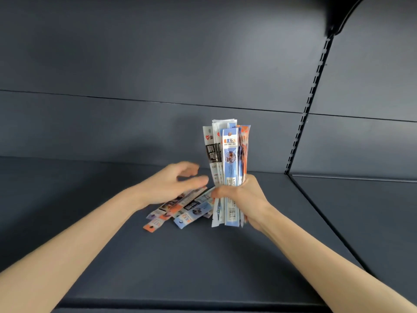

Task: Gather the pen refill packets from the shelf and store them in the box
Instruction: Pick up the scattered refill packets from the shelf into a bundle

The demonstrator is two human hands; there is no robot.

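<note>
My right hand point(243, 197) grips an upright bundle of pen refill packets point(230, 154), blue, white, black and orange, standing above the dark shelf point(180, 263). Several more packets point(182, 211) lie in a loose flat pile on the shelf, just left of and below that hand. My left hand point(173, 184) hovers over this pile with fingers spread and slightly blurred, holding nothing that I can see. No box is in view.
The shelf's dark back panel point(158, 123) rises behind the packets. A slotted upright rail point(304, 114) runs down at the right, with a divider edge point(327, 222) separating a neighbouring shelf bay. The shelf's front lip point(180, 306) is at the bottom.
</note>
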